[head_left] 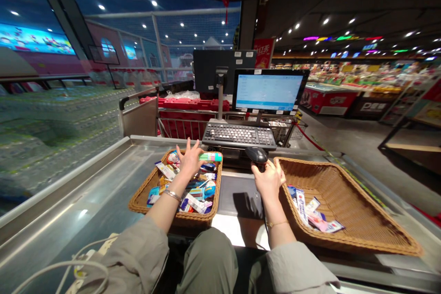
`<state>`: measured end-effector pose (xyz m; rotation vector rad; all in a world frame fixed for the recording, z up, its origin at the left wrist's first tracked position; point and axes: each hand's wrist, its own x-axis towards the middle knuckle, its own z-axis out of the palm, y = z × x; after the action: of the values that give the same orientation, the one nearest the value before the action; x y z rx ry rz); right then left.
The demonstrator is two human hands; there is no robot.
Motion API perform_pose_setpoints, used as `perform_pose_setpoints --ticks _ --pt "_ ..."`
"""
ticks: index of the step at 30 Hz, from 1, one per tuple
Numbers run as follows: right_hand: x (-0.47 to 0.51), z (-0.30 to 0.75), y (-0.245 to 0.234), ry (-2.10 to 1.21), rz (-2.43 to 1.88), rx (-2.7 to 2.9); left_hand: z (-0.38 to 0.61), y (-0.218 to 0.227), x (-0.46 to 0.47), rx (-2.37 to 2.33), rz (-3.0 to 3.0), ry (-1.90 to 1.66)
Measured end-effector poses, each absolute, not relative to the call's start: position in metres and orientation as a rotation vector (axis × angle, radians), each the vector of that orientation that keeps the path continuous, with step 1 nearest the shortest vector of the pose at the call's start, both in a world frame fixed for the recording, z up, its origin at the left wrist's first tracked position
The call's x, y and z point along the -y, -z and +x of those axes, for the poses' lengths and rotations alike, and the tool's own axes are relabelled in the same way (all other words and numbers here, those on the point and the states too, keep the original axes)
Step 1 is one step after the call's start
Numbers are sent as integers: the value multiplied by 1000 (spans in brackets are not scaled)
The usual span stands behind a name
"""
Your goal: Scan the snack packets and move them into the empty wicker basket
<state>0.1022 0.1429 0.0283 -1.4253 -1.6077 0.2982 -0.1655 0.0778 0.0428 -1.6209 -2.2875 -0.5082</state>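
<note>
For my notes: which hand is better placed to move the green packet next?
Probably the left hand: it seems to hold the green packet over the left basket; the right hand is at a black device.

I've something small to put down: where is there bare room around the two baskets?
Bare steel lies between the counter's left rim and the left basket, beyond the white cable. The right basket is bare right of its packets. Crowded: the packet-filled left basket beneath the left hand, and around the mouse beside the right hand.
</note>
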Motion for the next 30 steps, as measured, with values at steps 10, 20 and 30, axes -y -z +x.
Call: perform_pose_setpoints --ticks 10,20,30 --pt "-143 104 -29 -280 -1394 1680 -145 -42 -89 2206 -1669 578" --pt "-140 105 -29 -239 -1328 1749 -124 -45 -99 2178 -1688 613" --pt "-136 108 -32 -225 -1308 1809 -107 -47 -109 2150 -1706 631"
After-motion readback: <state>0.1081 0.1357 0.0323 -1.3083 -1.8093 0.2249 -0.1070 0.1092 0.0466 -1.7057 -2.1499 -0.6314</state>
